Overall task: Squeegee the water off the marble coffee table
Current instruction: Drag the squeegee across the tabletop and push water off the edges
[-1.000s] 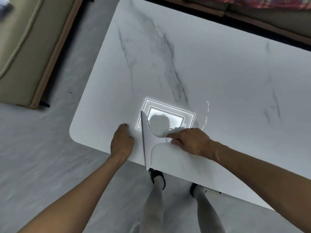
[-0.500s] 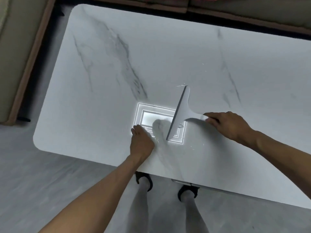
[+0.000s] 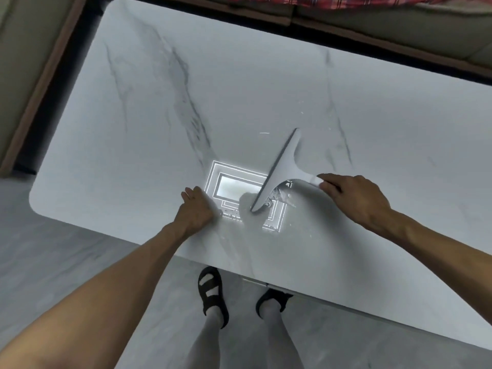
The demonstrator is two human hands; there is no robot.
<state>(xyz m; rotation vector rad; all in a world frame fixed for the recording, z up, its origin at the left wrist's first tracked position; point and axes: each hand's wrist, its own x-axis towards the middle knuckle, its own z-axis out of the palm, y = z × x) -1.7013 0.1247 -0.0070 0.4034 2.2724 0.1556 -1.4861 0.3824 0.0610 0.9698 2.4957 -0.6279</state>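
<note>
Grey floor (image 3: 66, 262), sofa (image 3: 399, 20), plaid blanket (image 3: 292, 0)

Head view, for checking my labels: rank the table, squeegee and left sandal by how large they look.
1. table
2. squeegee
3. left sandal, though it sits lower and farther away, so the gap is unsure.

Marble tabletop (image 3: 239, 83): bare on the far side of the squeegee (image 3: 282, 169) gripped in the right hand (image 3: 354, 198), open slab running to the far edge and out to both ends. Obstruction: left hand (image 3: 198, 209), flat on the surface just left of the blade's near tip. Beyond the far rim, a sofa base (image 3: 372, 25) closes that side.
</note>
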